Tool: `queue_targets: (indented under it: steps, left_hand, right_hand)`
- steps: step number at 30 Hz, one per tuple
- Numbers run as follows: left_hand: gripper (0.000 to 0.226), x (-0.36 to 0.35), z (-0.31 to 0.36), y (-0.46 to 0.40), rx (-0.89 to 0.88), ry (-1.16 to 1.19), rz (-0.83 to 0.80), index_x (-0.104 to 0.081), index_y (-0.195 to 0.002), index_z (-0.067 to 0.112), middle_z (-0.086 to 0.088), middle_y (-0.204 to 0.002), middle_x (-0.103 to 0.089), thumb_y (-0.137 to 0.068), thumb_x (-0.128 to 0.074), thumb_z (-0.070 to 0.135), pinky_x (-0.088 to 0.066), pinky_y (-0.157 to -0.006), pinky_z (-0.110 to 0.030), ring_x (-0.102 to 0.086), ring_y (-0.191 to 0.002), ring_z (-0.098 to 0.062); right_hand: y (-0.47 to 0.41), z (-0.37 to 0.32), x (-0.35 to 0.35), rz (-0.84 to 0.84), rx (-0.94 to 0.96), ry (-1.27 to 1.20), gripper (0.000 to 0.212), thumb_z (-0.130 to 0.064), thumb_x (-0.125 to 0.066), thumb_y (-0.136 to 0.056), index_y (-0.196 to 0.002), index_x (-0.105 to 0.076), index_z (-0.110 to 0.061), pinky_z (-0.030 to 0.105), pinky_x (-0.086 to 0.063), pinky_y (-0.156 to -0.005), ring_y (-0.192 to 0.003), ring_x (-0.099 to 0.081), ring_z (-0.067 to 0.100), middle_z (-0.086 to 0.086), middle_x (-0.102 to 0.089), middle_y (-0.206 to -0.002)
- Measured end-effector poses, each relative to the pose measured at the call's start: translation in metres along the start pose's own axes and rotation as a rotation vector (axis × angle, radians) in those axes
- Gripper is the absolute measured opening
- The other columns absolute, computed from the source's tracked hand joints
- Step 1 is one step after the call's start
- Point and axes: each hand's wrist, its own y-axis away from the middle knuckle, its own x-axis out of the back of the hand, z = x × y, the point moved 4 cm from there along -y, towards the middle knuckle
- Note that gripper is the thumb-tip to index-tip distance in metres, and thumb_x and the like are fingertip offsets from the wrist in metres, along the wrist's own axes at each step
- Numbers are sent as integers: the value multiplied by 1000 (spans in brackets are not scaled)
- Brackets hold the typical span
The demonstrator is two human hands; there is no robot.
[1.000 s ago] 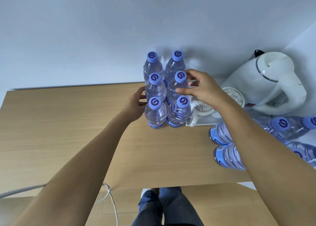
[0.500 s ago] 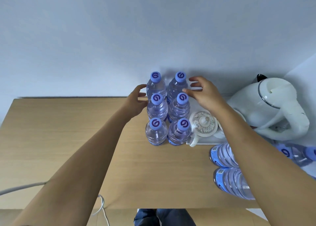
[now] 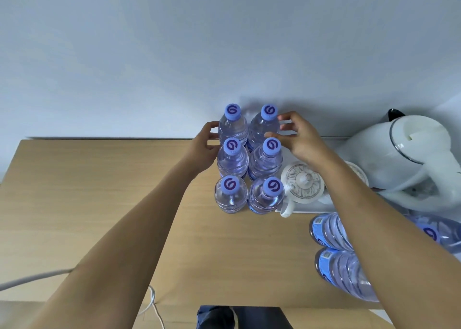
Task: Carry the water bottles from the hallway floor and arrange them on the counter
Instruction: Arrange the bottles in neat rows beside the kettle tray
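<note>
Several clear water bottles with purple caps stand upright in two columns on the wooden counter (image 3: pixel 99 204), against the back wall. My left hand (image 3: pixel 203 149) rests at the left side of the group, fingers touching the back-left bottle (image 3: pixel 232 126) and the middle-left bottle (image 3: pixel 232 161). My right hand (image 3: pixel 299 139) hovers at the right side, fingers spread by the back-right bottle (image 3: pixel 267 126) and the cap of the middle-right bottle (image 3: pixel 270 146). It grips nothing. More bottles (image 3: pixel 329 231) lie on their sides at the right, partly hidden by my right forearm.
A white electric kettle (image 3: pixel 409 159) stands at the back right. A white lidded cup (image 3: pixel 303 184) on a white tray sits right of the standing bottles. A white cable (image 3: pixel 32 277) runs along the counter's front left edge.
Both hands have moved from the middle row of bottles toward the back row. The right hand has let go of the middle-right cap and spread its fingers. The camera has tilted up.
</note>
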Motion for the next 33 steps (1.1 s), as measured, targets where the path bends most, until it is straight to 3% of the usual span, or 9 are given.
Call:
queue_targets:
  steps: [3, 6, 9, 13, 17, 20, 23, 28, 33]
  left_hand:
    - [51, -2, 1, 7, 11, 40, 13, -40, -137, 28, 9, -111, -57, -95, -49, 3, -48, -56, -12, -64, -82, -9]
    - [42, 1, -2, 20, 68, 8, 132, -42, -138, 22, 2, -124, -55, -97, -51, 15, -46, -65, -20, -61, -96, -13]
    - [32, 5, -3, 41, 46, -43, 193, -51, -129, 17, 1, -123, -59, -97, -53, 21, -45, -64, -21, -59, -92, -10]
    - [15, 2, -4, 78, -12, 89, 234, -58, -104, 24, 3, -107, -65, -99, -48, 35, -55, -81, -35, -65, -97, -16]
    - [27, -13, -10, 123, -121, 241, 178, -57, -96, 40, 19, -99, -64, -96, -36, 56, -51, -90, -33, -61, -102, -6]
    - [36, -29, -25, 144, -143, 240, 129, -58, -110, 34, 20, -106, -65, -94, -37, 59, -49, -95, -33, -60, -107, -4]
    - [47, -40, -33, 151, -161, 162, 105, -49, -132, 20, 9, -127, -59, -95, -50, 49, -47, -96, -29, -53, -122, -8]
    - [67, -48, -41, 152, -268, 105, 120, -35, -141, 8, -7, -138, -48, -84, -69, 1, -49, -100, -34, -51, -124, -17]
    - [74, -62, -64, 137, -165, 53, 137, -37, -135, 8, -6, -134, -47, -74, -79, 0, -47, -99, -38, -51, -120, -22]
  right_hand:
    - [4, -4, 2, 6, -37, -29, 47, -31, -78, -83, -125, -57, -24, 28, -46, -91, -112, -57, 13, 3, -60, -124]
    - [14, -13, 5, 53, -9, -41, 50, -33, -72, -89, -134, -55, -24, 24, -45, -90, -115, -60, 16, 4, -59, -130]
    - [33, -21, 3, 125, 16, -28, 48, -40, -67, -91, -135, -54, -26, 20, -45, -84, -116, -60, 15, -2, -57, -130]
    - [69, -26, -3, 255, 43, -125, 52, -45, -66, -91, -136, -48, -27, 30, -42, -103, -126, -51, 15, -4, -51, -135]
    - [118, -21, -16, 359, 84, -181, 55, -45, -69, -88, -135, -50, -23, 23, -39, -102, -126, -49, 10, -4, -52, -138]
    - [153, -8, -37, 441, 112, -157, 61, -38, -78, -82, -133, -50, -19, 26, -39, -105, -123, -49, 10, -5, -52, -133]
    - [181, 10, -61, 580, 144, -105, 58, -28, -81, -81, -129, -52, -11, 19, -42, -98, -116, -54, 14, -2, -54, -124]
    - [201, 51, -103, 594, 20, -131, 45, -10, -79, -81, -119, -56, -4, 42, -49, -95, -103, -59, 23, 2, -59, -111]
    - [191, 73, -124, 506, -83, -67, 65, -5, -73, -84, -142, -44, -8, 43, -45, -102, -119, -55, 27, 10, -59, -129]
